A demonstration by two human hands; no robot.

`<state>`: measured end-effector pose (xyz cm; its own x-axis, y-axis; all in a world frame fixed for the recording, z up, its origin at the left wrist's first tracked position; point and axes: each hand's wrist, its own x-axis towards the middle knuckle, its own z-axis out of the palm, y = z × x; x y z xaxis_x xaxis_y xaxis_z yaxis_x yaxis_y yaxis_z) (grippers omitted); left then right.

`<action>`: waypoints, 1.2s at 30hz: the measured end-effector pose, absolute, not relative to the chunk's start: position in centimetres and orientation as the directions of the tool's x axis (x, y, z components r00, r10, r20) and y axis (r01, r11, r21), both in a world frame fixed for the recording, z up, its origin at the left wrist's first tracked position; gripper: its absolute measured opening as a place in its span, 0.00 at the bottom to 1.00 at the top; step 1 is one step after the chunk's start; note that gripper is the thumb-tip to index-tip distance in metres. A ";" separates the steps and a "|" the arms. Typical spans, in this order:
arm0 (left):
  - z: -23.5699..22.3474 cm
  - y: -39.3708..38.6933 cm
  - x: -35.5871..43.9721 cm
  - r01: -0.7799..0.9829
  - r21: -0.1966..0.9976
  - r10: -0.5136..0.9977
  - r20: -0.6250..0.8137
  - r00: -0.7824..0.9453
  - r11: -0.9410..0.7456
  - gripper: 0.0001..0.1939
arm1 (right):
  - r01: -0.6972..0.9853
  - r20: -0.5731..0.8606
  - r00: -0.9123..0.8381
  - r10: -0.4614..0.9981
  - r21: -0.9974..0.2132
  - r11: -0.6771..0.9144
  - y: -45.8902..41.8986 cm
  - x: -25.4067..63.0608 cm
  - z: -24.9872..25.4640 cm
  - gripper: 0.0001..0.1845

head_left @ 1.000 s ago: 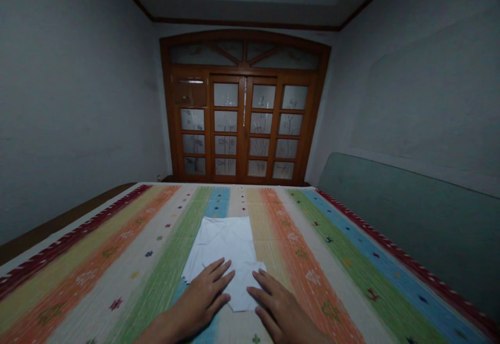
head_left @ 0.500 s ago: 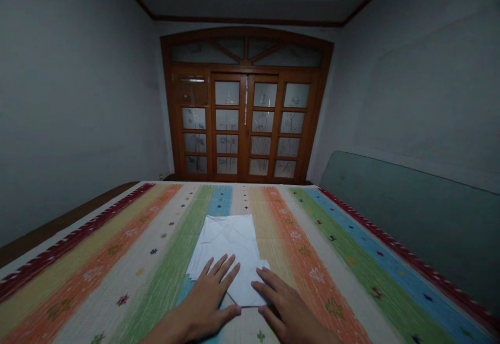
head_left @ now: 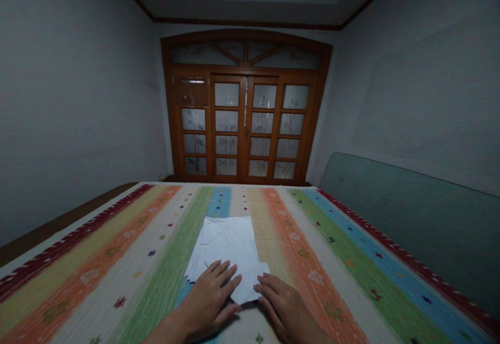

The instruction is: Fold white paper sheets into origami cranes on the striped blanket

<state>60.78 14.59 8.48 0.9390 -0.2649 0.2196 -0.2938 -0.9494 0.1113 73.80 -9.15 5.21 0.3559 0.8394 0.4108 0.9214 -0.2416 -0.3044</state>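
Note:
A creased white sheet of paper [head_left: 228,247] lies on a striped, many-coloured cloth [head_left: 128,260] in front of me. My left hand [head_left: 213,294] rests flat on the sheet's near left part, fingers stretched out and slightly apart. My right hand [head_left: 283,305] lies flat at the sheet's near right corner, fingers extended, touching the folded edge there. Neither hand holds anything. The near edge of the paper is partly hidden under both hands.
The striped cloth covers a wide flat surface with dark red borders [head_left: 58,247]. A green padded panel [head_left: 410,213] runs along the right wall. A wooden glass-paned door [head_left: 244,125] stands at the far end. Grey walls close both sides.
The near tip of the paper has drawn back toward the sheet under my hands, which have moved closer together. The view has shifted slightly.

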 end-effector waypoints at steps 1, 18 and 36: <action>8.3 14.5 60.8 -0.301 0.101 -0.271 0.233 0.934 -0.948 0.31 | 0.924 0.435 0.352 0.828 -0.302 -0.234 -9.0 73.8 5.3 0.15; 12.5 13.3 61.3 -0.243 0.623 0.084 0.448 0.890 -0.743 0.13 | 0.476 0.460 0.793 0.400 -0.877 0.064 -7.5 75.0 5.6 0.28; 8.5 15.3 63.5 -0.002 0.962 0.238 0.070 0.969 -0.273 0.30 | 0.477 0.378 0.741 0.555 -0.878 -0.039 -7.7 73.9 6.7 0.23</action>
<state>63.51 15.27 8.54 0.9687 0.2384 0.0696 -0.0019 -0.2730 0.9620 73.90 -7.71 6.66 0.7413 0.5547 0.3779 0.4770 -0.0392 -0.8781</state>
